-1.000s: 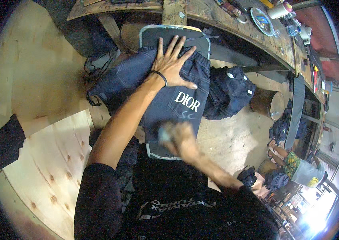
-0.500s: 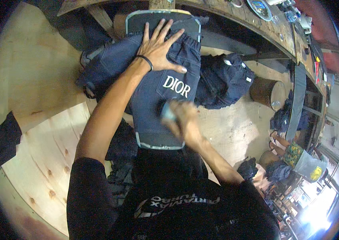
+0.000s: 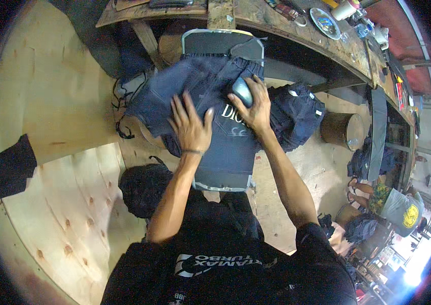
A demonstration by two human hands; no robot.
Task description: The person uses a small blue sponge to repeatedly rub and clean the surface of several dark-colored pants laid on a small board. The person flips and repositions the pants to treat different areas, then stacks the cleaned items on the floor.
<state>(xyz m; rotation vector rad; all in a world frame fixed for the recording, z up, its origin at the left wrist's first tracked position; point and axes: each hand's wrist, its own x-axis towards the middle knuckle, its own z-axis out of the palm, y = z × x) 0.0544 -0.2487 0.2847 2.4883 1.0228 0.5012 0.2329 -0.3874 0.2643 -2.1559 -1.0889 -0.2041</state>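
Observation:
Dark blue denim shorts [image 3: 218,157] with a stretchy waistband are laid over a dark, pale-edged board [image 3: 221,184]. A pocket on them bears white printed lettering, and pale curved marks show just below it. My right hand [image 3: 259,105] is closed around a smooth, rounded blue-grey tool [image 3: 242,92], palm-sized, close to the waistband; its underside is hidden. My left hand [image 3: 192,124], fingers apart and slightly blurred, is over the denim left of the lettering; whether it touches the cloth I cannot tell.
A worn wooden workbench [image 3: 296,38] runs across the far side, bearing a plate [image 3: 325,23] of small items. More dark garments [image 3: 299,119] lie right of the board, near a brown drum-shaped container [image 3: 341,129]. Another person [image 3: 388,201] is at the far right.
My right hand has moved up with the rounded tool, from below the lettering to near the waistband. The left hand has come down from the waistband. Pale curved marks now show below the lettering.

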